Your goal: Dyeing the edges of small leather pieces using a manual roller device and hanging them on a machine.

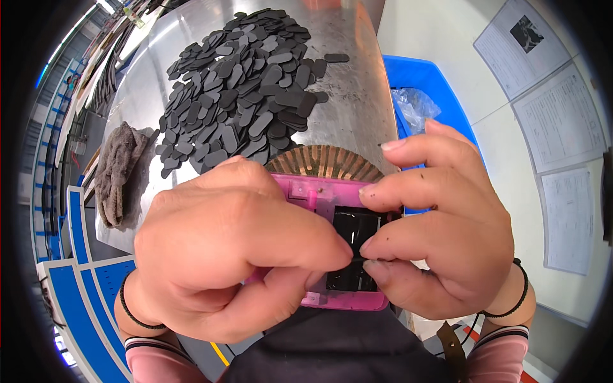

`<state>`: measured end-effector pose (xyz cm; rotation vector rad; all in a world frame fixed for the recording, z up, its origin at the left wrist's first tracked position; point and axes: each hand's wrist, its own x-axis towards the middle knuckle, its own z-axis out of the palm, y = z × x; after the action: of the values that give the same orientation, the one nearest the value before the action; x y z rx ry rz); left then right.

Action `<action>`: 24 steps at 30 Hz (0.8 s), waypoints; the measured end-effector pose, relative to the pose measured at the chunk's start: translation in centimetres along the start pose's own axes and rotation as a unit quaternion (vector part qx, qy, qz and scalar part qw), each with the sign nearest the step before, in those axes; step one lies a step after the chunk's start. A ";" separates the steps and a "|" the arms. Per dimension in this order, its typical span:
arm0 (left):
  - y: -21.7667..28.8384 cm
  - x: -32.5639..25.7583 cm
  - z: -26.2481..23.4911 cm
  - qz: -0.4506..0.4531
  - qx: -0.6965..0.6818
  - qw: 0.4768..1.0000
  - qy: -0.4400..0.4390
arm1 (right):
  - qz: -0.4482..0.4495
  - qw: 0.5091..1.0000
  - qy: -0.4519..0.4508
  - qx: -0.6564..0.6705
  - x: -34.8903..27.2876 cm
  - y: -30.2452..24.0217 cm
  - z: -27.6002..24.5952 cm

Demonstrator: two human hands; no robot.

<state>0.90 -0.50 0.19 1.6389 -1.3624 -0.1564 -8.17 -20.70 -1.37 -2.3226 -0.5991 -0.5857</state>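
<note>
In front of my body is a pink plastic frame (357,301) with glossy black pieces (354,220) inside it. My left hand (217,255) is closed over the frame's left side, its index fingertip against the black part. From the right, my right hand (447,230) pinches at the black part with thumb and index finger; the other fingers are bent over the frame's right edge. The hands hide much of the frame. Just beyond it shows a round brown ribbed disc (329,159), partly covered.
A large pile of dark oval pads (236,96) lies on the metal table (357,108). At its left edge rests a grey-brown rag (118,172). To the right stand a blue bin (434,73) with clear plastic in it and a wall with papers (559,121).
</note>
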 end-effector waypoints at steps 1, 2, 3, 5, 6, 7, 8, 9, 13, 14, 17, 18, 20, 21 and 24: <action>0.3 0.0 -0.1 -0.001 0.003 1.000 0.001 | -0.010 1.000 -0.004 -0.004 0.1 -0.1 0.0; 0.6 0.0 -0.1 0.005 0.024 1.000 -0.002 | -0.012 1.000 -0.003 -0.002 0.1 -0.1 0.1; 0.8 -0.1 -0.2 0.012 0.044 0.999 -0.004 | -0.026 1.000 0.002 -0.007 0.0 -0.1 0.2; 0.8 0.3 -0.3 0.014 0.059 0.998 -0.014 | -0.032 0.999 0.008 -0.016 -0.1 0.2 0.4; 0.7 0.4 -0.3 0.015 0.075 0.997 -0.021 | -0.037 0.999 0.011 -0.021 -0.1 0.3 0.5; 0.5 0.5 -0.3 0.016 0.071 0.997 -0.023 | -0.041 0.999 0.014 -0.025 -0.2 0.4 0.6; 0.2 0.6 -0.2 0.028 0.081 0.996 -0.024 | -0.037 0.999 0.014 -0.028 -0.2 0.5 0.6; -0.1 0.7 -0.1 0.041 0.089 0.995 -0.024 | -0.035 0.999 0.002 -0.038 -0.2 0.5 0.4; 1.2 1.5 0.1 0.032 0.134 0.988 -0.075 | -0.033 0.996 -0.030 -0.075 -0.1 0.1 -1.1; 1.0 1.8 0.6 0.041 0.123 0.990 -0.065 | -0.032 0.996 -0.030 -0.076 0.1 -0.4 -1.5; 1.0 1.8 1.0 0.053 0.118 0.990 -0.051 | -0.012 0.985 -0.091 -0.145 1.1 -1.7 -2.3; 1.3 1.6 1.0 0.044 0.107 0.993 -0.020 | -0.015 0.988 -0.080 -0.135 1.4 -1.9 -2.4; 1.2 1.3 0.9 0.047 0.089 0.995 0.009 | -0.013 0.988 -0.068 -0.136 1.8 -2.3 -2.5; 1.1 1.0 0.4 0.041 0.088 0.995 -0.011 | -0.010 0.992 -0.066 -0.109 2.3 -2.6 -2.4; 2.1 0.6 0.4 0.023 0.067 0.997 -0.005 | 0.034 0.992 -0.078 -0.098 3.3 -5.1 -3.0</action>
<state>-0.60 -1.07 1.79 1.7180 -1.4444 -0.0465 -9.13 -18.46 4.96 -2.5804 -0.5520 -0.4514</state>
